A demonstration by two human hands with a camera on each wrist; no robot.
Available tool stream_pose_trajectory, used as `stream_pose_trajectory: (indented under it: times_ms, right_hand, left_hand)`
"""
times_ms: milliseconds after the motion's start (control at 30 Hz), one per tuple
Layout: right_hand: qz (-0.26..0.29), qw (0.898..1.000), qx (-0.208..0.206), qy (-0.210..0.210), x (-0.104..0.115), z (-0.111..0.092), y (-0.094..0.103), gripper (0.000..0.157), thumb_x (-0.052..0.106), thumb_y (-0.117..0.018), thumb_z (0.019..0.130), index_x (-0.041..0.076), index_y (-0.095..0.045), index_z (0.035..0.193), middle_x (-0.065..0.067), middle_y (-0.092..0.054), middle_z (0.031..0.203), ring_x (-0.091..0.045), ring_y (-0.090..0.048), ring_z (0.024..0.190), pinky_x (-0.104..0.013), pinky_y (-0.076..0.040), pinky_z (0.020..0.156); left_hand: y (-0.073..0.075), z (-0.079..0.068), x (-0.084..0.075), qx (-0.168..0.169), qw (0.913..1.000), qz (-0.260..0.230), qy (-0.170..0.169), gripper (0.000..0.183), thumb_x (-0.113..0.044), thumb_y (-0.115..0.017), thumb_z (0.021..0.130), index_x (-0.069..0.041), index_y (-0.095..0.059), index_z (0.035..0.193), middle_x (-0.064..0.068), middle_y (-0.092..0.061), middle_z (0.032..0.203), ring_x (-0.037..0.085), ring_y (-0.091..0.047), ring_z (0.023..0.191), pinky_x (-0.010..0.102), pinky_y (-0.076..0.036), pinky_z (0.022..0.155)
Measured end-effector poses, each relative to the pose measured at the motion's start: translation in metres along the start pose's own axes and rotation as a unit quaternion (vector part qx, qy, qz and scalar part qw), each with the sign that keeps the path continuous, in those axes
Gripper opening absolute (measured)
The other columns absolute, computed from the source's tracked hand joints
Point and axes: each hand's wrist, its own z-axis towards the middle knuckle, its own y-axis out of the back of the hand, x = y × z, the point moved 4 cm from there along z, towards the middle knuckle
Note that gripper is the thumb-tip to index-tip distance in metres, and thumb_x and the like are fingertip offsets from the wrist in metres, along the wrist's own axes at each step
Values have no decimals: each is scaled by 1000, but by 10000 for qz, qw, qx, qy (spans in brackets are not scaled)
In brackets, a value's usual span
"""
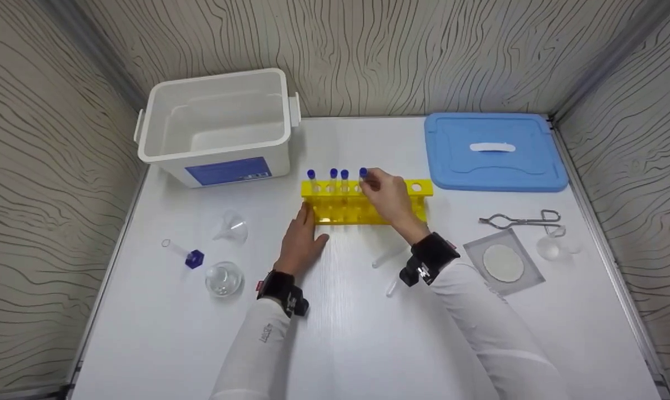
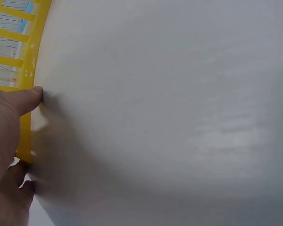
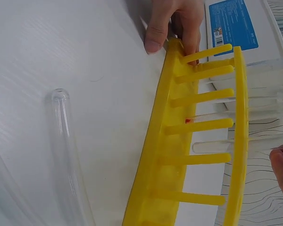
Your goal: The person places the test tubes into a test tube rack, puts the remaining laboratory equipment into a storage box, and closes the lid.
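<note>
We've got our right hand (image 1: 390, 197) pinching a clear blue-capped tube (image 1: 363, 173) in the yellow plastic rack (image 1: 335, 215), left hand (image 1: 301, 244) resting loosely against its end, clear round-ended tubes (image 1: 386, 257) nearby, white tabletop (image 1: 346, 333), wavy-lined walls (image 1: 368, 50) around.

On my head feed the light is soft and even, with a pale sheen on the white tabletop (image 1: 346, 322); the clear funnel (image 1: 235, 226) barely stands out and lettering on the blue label (image 1: 229, 171) is unreadable. My left wrist feed is greyer, with a blurred shadow beside the left hand (image 2: 4, 127) and glare toward the right edge; the right wrist one catches highlights along a loose test tube (image 3: 66, 132).
</note>
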Motion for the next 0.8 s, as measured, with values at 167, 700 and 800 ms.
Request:
stream_pose_trajectory:
  times_ms: [167,700,800]
  right_hand:
    - [-131,9996,137,-205,-2,2,-4,30,18,-63,97,5,-66,124,-13,-73,121,-25,-71,109,-36,-57,96]
    - [-33,9991,213,-367,-7,0,-5,34,19,-63,96,3,-65,126,-15,-72,121,-27,-71,110,-38,-58,96]
    - [36,9987,182,-479,-7,-2,-1,36,20,-63,97,4,-64,129,-15,-71,123,-27,-70,112,-38,-57,97]
  left_hand:
    - [1,0,0,20,10000,-39,-32,84,-37,-61,96,-9,-13,159,9,-7,169,31,-25,153,45,-25,125]
    - [-2,2,3,12,10000,57,-70,87,-38,-62,95,-7,-12,159,10,-9,169,34,-32,149,44,-29,123]
    - [-1,2,3,7,10000,25,-42,87,-38,-62,95,-7,-13,159,10,-9,169,33,-32,149,44,-29,123]
